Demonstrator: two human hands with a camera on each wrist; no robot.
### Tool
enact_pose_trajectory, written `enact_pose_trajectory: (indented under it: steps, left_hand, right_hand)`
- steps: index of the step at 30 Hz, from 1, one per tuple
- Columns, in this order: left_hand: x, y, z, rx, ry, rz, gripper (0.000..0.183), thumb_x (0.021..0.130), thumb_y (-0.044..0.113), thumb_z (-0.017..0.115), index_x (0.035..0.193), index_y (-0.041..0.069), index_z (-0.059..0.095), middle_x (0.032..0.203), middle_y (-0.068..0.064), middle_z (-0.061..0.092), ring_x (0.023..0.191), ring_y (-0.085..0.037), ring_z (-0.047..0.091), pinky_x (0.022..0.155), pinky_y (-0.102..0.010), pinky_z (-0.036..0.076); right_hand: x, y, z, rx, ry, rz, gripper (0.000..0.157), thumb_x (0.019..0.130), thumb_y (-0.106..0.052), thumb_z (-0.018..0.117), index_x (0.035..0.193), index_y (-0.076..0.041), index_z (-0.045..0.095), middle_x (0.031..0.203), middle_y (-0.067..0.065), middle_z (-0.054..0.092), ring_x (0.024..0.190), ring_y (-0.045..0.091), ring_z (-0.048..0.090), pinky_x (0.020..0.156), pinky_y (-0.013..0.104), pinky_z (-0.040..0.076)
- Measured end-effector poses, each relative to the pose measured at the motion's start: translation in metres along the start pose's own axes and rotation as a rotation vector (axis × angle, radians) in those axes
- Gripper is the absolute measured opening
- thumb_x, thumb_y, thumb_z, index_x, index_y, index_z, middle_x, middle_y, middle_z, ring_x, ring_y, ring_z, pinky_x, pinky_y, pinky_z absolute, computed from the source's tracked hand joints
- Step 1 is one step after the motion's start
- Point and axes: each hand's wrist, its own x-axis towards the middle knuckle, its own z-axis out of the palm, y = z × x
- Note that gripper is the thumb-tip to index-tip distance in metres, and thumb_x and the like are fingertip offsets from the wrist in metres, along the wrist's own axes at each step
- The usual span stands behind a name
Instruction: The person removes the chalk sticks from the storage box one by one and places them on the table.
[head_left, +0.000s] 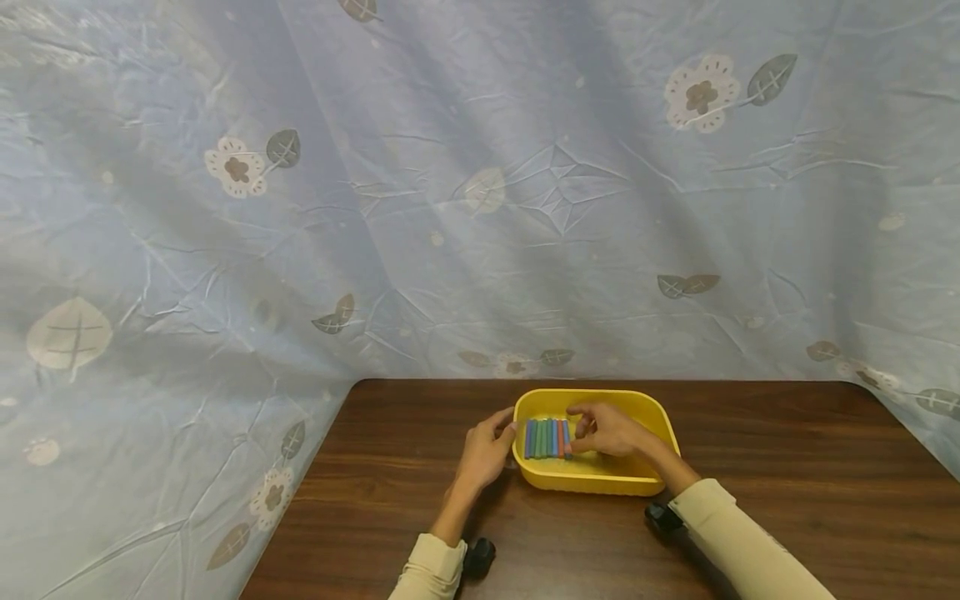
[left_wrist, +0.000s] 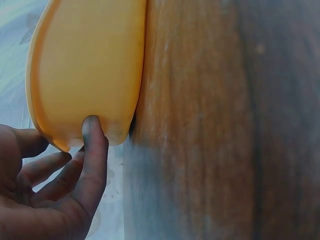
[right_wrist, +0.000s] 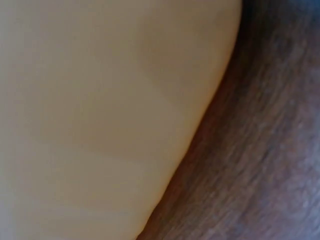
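A yellow plastic tub [head_left: 600, 483] sits on the table with a row of coloured sticks [head_left: 547, 439] lying side by side at its left end. The sticks run from purple through green and blue to red. My left hand [head_left: 483, 452] holds the tub's left end, thumb at the rim and fingers against the outer wall, as the left wrist view also shows. Reaching over the tub's right side, my right hand [head_left: 611, 429] is inside, thumb and forefinger spread at the right end of the row. The right wrist view shows only the tub's outer wall [right_wrist: 110, 120] and the table.
The dark wooden table [head_left: 390, 467] extends on both sides of the tub. Behind it and to the left hangs a pale flowered sheet [head_left: 450, 250]. A black wrist camera [head_left: 480, 557] is strapped to the left wrist, another [head_left: 663, 517] to the right.
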Motion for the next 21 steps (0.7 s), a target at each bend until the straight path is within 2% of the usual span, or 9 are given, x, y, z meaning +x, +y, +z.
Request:
enact_pose_trajectory:
  steps: [8, 13, 21]
  left_hand:
    - [-0.0004, 0.0014, -0.0006, -0.036, -0.015, -0.011, 0.043, 0.111, 0.016, 0.058, 0.152, 0.004, 0.060, 0.122, -0.029, 0.075, 0.075, -0.018, 0.076, 0.062, -0.044, 0.071]
    - [-0.0001, 0.0013, -0.0007, -0.036, -0.019, -0.013, 0.043, 0.111, 0.018, 0.058, 0.152, 0.004, 0.059, 0.123, -0.030, 0.075, 0.072, -0.016, 0.075, 0.062, -0.044, 0.071]
    - [-0.0006, 0.0003, -0.0001, -0.028, -0.013, -0.013, 0.043, 0.111, 0.019, 0.058, 0.151, 0.004, 0.060, 0.123, -0.028, 0.075, 0.086, -0.025, 0.078, 0.062, -0.041, 0.071]
  right_hand:
    - [0.0044, 0.0000, 0.0019, -0.027, -0.016, 0.001, 0.082, 0.086, -0.022, 0.090, 0.147, 0.016, 0.052, 0.090, 0.007, 0.073, 0.073, 0.012, 0.059, 0.061, 0.022, 0.050]
    - [0.0041, -0.0018, 0.0025, -0.020, -0.020, 0.001, 0.080, 0.084, -0.018, 0.091, 0.146, 0.017, 0.053, 0.088, 0.008, 0.071, 0.073, 0.013, 0.056, 0.059, 0.021, 0.046]
    - [0.0027, -0.0028, 0.0042, -0.021, -0.036, 0.012, 0.077, 0.083, -0.015, 0.091, 0.143, 0.017, 0.055, 0.089, 0.009, 0.070, 0.071, 0.015, 0.055, 0.058, 0.022, 0.045]
